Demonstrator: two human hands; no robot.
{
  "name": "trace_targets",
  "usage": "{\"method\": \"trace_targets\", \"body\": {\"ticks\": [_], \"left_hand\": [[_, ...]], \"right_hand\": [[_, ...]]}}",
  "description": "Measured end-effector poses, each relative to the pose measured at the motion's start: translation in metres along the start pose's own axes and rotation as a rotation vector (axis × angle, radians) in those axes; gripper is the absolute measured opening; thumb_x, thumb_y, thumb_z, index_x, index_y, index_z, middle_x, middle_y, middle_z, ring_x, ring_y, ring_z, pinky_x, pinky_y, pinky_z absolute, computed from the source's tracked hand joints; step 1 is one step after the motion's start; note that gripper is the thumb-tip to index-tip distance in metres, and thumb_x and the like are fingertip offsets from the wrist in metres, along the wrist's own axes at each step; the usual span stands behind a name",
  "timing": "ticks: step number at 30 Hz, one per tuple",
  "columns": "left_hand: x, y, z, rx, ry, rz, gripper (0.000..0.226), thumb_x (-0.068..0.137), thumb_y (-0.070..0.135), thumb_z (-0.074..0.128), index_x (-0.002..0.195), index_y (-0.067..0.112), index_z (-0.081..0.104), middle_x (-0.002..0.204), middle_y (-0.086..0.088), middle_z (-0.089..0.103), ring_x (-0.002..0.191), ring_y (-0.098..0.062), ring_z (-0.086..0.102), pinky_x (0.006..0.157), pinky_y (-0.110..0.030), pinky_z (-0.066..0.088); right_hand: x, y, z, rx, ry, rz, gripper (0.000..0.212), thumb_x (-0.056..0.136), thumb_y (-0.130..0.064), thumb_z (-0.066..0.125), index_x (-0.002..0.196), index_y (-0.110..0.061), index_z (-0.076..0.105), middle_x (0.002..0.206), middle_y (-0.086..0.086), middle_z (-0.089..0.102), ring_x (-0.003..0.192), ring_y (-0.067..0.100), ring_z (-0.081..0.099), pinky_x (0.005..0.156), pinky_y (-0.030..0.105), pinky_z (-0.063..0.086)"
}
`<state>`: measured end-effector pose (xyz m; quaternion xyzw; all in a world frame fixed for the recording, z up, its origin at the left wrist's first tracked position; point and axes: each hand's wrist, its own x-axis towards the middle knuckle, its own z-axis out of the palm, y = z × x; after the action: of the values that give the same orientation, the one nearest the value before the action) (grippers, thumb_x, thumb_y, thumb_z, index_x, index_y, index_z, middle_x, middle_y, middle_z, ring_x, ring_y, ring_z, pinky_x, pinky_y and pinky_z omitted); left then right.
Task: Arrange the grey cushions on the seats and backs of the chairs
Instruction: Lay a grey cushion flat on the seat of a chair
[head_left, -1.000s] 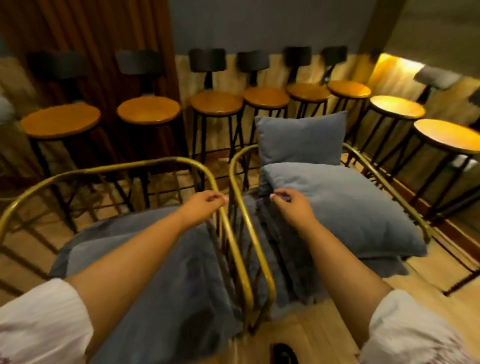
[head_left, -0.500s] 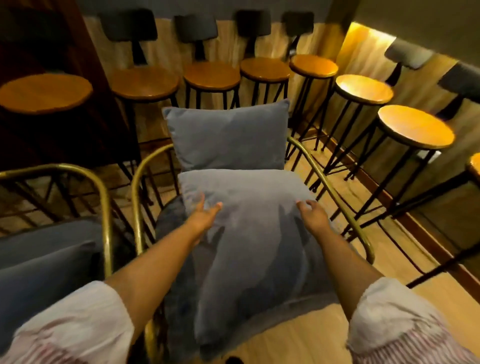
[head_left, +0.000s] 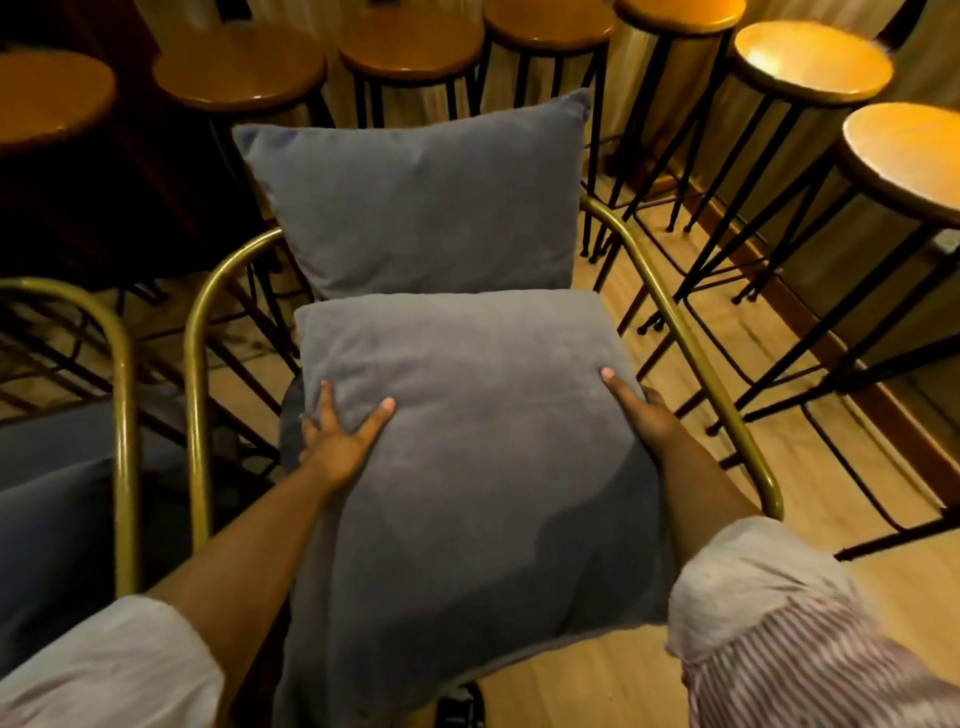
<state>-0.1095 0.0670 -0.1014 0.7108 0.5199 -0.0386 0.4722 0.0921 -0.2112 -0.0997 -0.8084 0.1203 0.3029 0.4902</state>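
A large grey seat cushion (head_left: 483, 457) lies on a gold-framed chair (head_left: 691, 353) right in front of me. A second grey cushion (head_left: 421, 202) stands upright against the chair's back. My left hand (head_left: 337, 431) grips the seat cushion's left edge, thumb on top and fingers spread. My right hand (head_left: 636, 408) holds its right edge, thumb on top, fingers tucked under the side. A darker grey pad shows beneath the cushion at the left. Another gold chair (head_left: 122, 395) with grey cushions (head_left: 52, 499) is at my left.
Round wooden bar stools (head_left: 410, 41) on black metal legs crowd the back and right side, close behind the chair. The two gold chairs stand side by side with a narrow gap. Wooden floor (head_left: 810, 467) shows to the right, bordered by a dark skirting.
My view has swung from the left chair to the right one. Both hands have moved from the gap between the chairs onto the two side edges of the seat cushion.
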Motion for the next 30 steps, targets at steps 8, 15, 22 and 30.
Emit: {"method": "trace_targets", "body": {"ticks": [8, 15, 22, 30], "left_hand": [[-0.014, -0.006, -0.026, -0.497, 0.012, -0.11, 0.107, 0.066, 0.077, 0.055, 0.151, 0.022, 0.021, 0.153, -0.011, 0.035, 0.135, -0.037, 0.04, 0.108, -0.049, 0.036], [-0.072, -0.008, -0.075, -0.516, 0.194, 0.12, 0.079, 0.077, 0.065, 0.056, 0.141, 0.021, 0.044, 0.14, -0.01, 0.054, 0.127, -0.035, 0.051, 0.107, -0.046, 0.041], [-0.113, -0.04, -0.198, -0.544, 0.281, 0.242, 0.072, 0.082, 0.061, 0.054, 0.139, 0.019, 0.047, 0.14, -0.011, 0.054, 0.126, -0.034, 0.051, 0.105, -0.045, 0.042], [-0.156, -0.157, -0.35, -0.555, 0.369, 0.22, 0.079, 0.081, 0.062, 0.052, 0.143, 0.015, 0.04, 0.145, -0.014, 0.048, 0.13, -0.037, 0.046, 0.106, -0.048, 0.039]], "right_hand": [[-0.034, -0.009, 0.001, 0.115, 0.083, -0.092, 0.097, 0.066, -0.067, 0.068, 0.144, -0.02, 0.037, 0.144, 0.011, 0.048, 0.125, 0.036, 0.05, 0.102, 0.044, 0.043], [-0.103, -0.034, 0.013, 0.19, 0.171, -0.277, 0.089, 0.057, -0.071, 0.071, 0.13, -0.023, 0.054, 0.125, 0.005, 0.063, 0.112, 0.03, 0.059, 0.098, 0.046, 0.049], [-0.183, -0.083, 0.084, 0.222, 0.024, -0.492, 0.07, 0.065, -0.062, 0.073, 0.122, -0.023, 0.061, 0.115, 0.001, 0.068, 0.105, 0.021, 0.063, 0.096, 0.04, 0.051], [-0.29, -0.068, 0.231, 0.186, -0.176, -0.485, 0.078, 0.067, -0.062, 0.071, 0.13, -0.019, 0.054, 0.129, 0.007, 0.061, 0.114, 0.03, 0.058, 0.099, 0.046, 0.048]]}}
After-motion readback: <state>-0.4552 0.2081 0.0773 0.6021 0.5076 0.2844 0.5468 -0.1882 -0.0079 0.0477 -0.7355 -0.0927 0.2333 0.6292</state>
